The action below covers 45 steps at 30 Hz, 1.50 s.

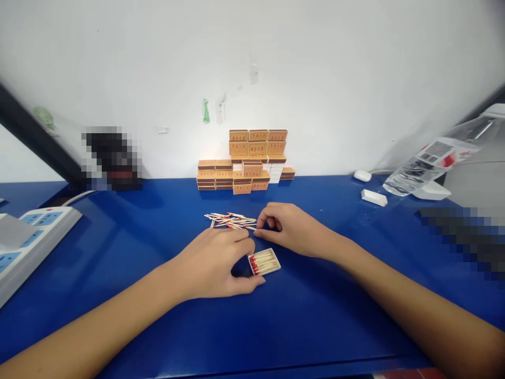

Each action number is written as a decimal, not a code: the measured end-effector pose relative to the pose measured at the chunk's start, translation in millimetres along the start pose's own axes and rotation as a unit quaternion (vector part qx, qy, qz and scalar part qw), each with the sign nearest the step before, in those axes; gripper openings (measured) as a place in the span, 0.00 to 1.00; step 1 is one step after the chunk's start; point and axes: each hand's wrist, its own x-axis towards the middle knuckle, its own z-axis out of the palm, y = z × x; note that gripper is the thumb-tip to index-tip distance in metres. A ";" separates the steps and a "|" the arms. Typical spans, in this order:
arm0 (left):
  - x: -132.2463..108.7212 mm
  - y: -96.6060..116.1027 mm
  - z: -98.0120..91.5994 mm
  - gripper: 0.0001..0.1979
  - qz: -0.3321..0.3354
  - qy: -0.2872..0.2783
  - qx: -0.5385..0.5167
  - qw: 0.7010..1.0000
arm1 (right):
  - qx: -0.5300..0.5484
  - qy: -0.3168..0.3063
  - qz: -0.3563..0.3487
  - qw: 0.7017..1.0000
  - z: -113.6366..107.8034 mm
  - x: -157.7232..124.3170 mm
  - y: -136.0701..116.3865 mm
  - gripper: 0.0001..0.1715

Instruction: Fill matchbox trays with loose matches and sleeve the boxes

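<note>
My left hand [219, 260] lies around the left side of a small open matchbox tray [279, 267], thumb at its near edge and index finger at its far left corner. Red-headed matches [263, 261] lie side by side inside the tray, heads to the left. Just beyond, my right hand [290, 229] has thumb and index finger pinched on the end of a match [250, 228] at the right edge of a loose pile of matches [229, 218]. Part of that pile is hidden behind my left hand.
Stacked matchboxes [252, 171] stand against the white wall. A power strip [43, 237] sits at the left. On the right are a white earphone case [362, 175], a white block [374, 198] and a tilted plastic bottle [430, 160]. The table [252, 331] is blue.
</note>
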 end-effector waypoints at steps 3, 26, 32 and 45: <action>1.9 -2.2 -2.9 0.15 -0.013 -0.006 0.010 1.000 | -0.014 -0.021 0.008 1.000 0.4 -0.1 -0.6 0.08; 2.5 -11.7 -7.5 0.12 -0.026 -0.005 0.006 1.000 | 0.023 -0.090 -0.079 0.993 -19.7 -22.9 -21.0 0.07; 2.4 -10.6 -7.4 0.13 -0.021 -0.007 0.012 1.000 | 0.010 -0.077 -0.082 0.994 -13.7 -20.9 -21.8 0.07; 2.7 3.4 -5.4 0.11 -0.020 -0.013 -0.049 0.999 | 0.042 0.067 -0.046 0.996 -14.3 -10.7 -9.2 0.09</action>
